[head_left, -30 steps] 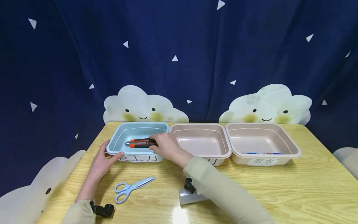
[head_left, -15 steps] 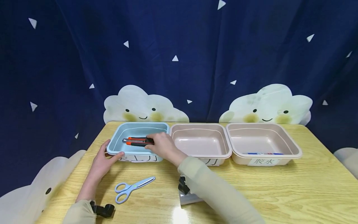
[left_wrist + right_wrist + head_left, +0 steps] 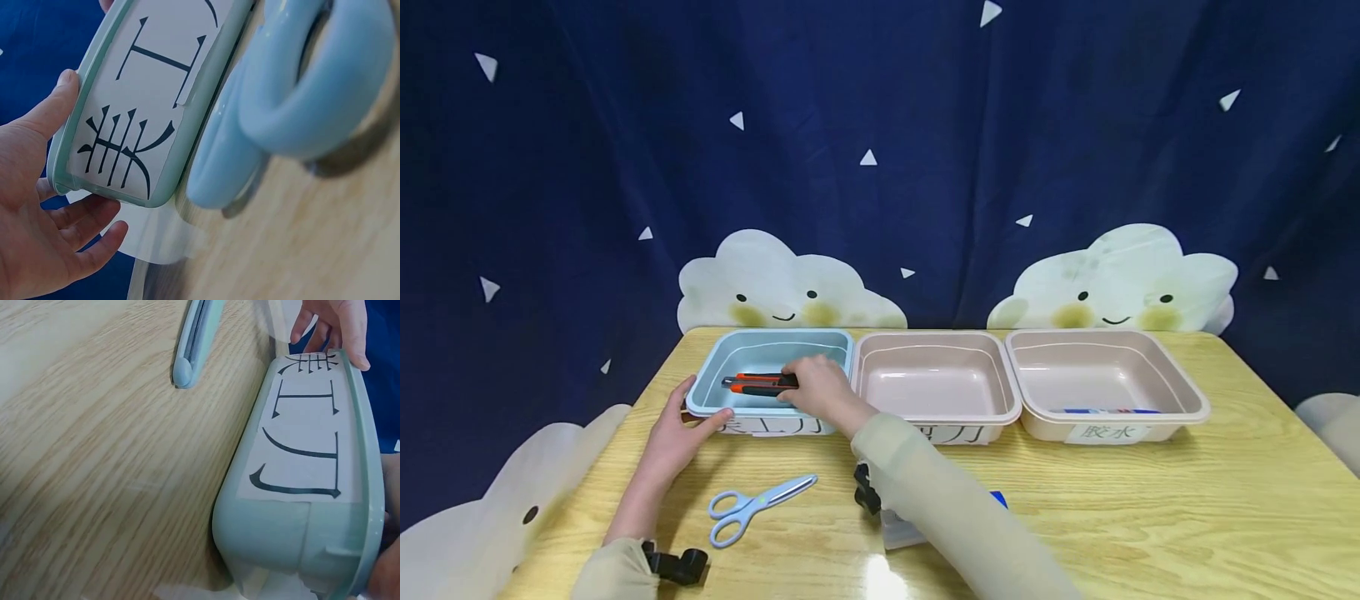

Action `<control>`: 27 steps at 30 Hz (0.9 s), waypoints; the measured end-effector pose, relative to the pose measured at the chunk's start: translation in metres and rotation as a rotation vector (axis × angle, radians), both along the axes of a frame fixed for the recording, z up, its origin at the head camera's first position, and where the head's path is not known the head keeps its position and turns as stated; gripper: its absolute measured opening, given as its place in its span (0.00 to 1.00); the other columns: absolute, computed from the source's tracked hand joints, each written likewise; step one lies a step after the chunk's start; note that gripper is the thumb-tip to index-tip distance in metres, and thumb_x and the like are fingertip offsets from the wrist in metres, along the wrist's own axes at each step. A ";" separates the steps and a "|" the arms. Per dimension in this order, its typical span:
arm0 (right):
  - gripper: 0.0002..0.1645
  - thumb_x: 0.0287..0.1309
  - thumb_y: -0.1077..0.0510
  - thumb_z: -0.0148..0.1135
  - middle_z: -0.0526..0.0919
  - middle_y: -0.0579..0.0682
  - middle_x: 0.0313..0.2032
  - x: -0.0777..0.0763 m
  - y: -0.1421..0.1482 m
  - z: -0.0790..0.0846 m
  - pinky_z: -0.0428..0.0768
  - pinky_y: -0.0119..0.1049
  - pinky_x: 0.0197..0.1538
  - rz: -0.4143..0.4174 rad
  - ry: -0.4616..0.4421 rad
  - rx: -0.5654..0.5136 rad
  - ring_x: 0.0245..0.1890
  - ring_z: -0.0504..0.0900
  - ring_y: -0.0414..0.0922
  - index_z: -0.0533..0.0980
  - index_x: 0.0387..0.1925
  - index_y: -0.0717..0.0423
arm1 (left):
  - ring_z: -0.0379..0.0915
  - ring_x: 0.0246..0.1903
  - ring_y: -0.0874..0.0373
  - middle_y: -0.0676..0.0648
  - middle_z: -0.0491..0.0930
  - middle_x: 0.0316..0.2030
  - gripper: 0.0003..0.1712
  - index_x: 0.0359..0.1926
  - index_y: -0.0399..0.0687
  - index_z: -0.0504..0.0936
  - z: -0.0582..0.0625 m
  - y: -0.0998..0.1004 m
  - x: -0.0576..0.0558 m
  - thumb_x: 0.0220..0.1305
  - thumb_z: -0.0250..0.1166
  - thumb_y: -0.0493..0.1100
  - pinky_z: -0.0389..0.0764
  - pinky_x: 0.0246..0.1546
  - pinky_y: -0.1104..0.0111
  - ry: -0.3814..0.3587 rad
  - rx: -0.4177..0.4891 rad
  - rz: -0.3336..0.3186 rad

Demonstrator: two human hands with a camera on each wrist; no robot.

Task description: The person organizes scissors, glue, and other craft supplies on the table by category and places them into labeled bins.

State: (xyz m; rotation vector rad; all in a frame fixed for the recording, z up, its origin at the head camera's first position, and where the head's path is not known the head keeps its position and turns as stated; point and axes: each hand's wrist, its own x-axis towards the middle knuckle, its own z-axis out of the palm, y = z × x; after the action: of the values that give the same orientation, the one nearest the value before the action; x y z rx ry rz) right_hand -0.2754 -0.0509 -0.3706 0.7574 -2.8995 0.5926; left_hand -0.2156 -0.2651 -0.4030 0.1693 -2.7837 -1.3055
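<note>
My left hand grips the left end of the light-blue basket, thumb over the front rim and fingers round the side. In the left wrist view the thumb lies on the rim beside a paper label. My right hand reaches inside the basket and holds the right end of a black-and-orange utility knife, whose metal tip points left. The right wrist view shows the basket's front wall; the knife is hidden there. Light-blue scissors lie in front of the basket.
Two pinkish baskets stand to the right, a middle one and a right one with a blue-and-white item inside. Under my right sleeve lies a greyish translucent object, mostly covered. A dark curtain hangs behind the table.
My right hand has moved left inside the blue basket, carrying the utility knife with it. The left hand keeps its grip. A blue bit now shows beside the right sleeve.
</note>
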 end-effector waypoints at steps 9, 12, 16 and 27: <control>0.26 0.48 0.44 0.66 0.81 0.45 0.45 -0.007 -0.007 0.001 0.73 0.33 0.48 -0.045 -0.057 0.008 0.45 0.78 0.43 0.78 0.49 0.50 | 0.60 0.55 0.40 0.33 0.58 0.61 0.57 0.71 0.44 0.37 0.001 -0.002 0.000 0.54 0.62 0.61 0.62 0.52 0.50 0.005 -0.013 -0.002; 0.25 0.47 0.45 0.67 0.82 0.45 0.44 -0.010 -0.007 0.002 0.74 0.34 0.47 -0.065 -0.062 0.007 0.44 0.79 0.44 0.78 0.48 0.50 | 0.60 0.55 0.40 0.33 0.57 0.62 0.56 0.71 0.44 0.37 0.002 -0.001 0.000 0.55 0.62 0.60 0.61 0.52 0.50 0.009 -0.013 -0.003; 0.25 0.46 0.46 0.68 0.82 0.44 0.42 -0.013 -0.009 0.000 0.73 0.34 0.46 -0.082 -0.077 0.037 0.43 0.78 0.43 0.79 0.47 0.49 | 0.60 0.55 0.40 0.33 0.57 0.62 0.56 0.71 0.44 0.37 0.002 -0.001 0.000 0.55 0.62 0.61 0.61 0.52 0.50 0.008 -0.014 -0.003; 0.16 0.43 0.48 0.71 0.82 0.41 0.31 -0.015 -0.011 -0.005 0.74 0.31 0.37 -0.120 -0.155 0.102 0.31 0.77 0.39 0.82 0.36 0.48 | 0.60 0.55 0.40 0.33 0.57 0.61 0.56 0.71 0.44 0.37 0.002 0.000 0.001 0.55 0.62 0.61 0.62 0.51 0.50 -0.004 -0.018 -0.014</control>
State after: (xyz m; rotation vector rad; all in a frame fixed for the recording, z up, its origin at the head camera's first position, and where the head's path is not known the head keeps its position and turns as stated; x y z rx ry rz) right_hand -0.2906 -0.0617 -0.3754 0.5662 -3.1112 0.5166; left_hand -0.2147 -0.2648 -0.4010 0.1521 -2.8037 -1.2842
